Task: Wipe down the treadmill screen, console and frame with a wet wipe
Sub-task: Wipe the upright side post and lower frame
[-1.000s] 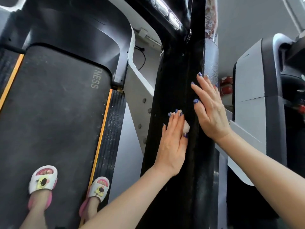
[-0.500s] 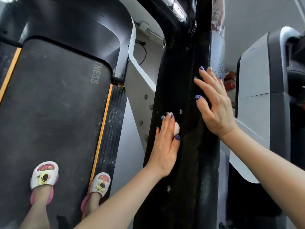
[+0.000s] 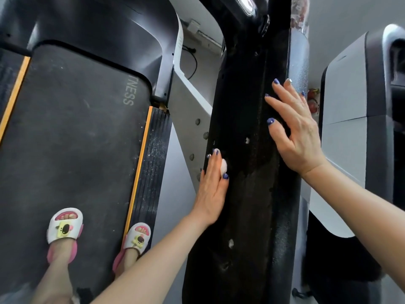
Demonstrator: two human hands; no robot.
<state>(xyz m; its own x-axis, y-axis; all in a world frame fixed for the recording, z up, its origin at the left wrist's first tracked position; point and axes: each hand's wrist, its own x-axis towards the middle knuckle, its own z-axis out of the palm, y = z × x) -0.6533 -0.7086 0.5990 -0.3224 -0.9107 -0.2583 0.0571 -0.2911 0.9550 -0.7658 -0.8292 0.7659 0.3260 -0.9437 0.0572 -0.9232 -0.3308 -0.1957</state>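
Note:
A wide black treadmill frame arm (image 3: 247, 194) runs from the bottom of the view up to the console at the top. My left hand (image 3: 211, 189) lies flat on its left edge with straight fingers, pressing a small white wet wipe (image 3: 223, 167) against the surface; only a bit of the wipe shows beside the fingers. My right hand (image 3: 295, 132) rests flat on the arm's right side, fingers spread and straight, holding nothing. Small white specks dot the black surface.
The dark treadmill belt (image 3: 72, 150) with orange side stripes lies at left, my two feet in white slippers (image 3: 65, 224) on it. A grey upright (image 3: 192, 119) with bolts stands beside the arm. Another grey machine (image 3: 350, 117) stands at right.
My left hand has slid the wipe leftward, from the middle of the arm to its left edge. My right hand has stayed pressed on the right side.

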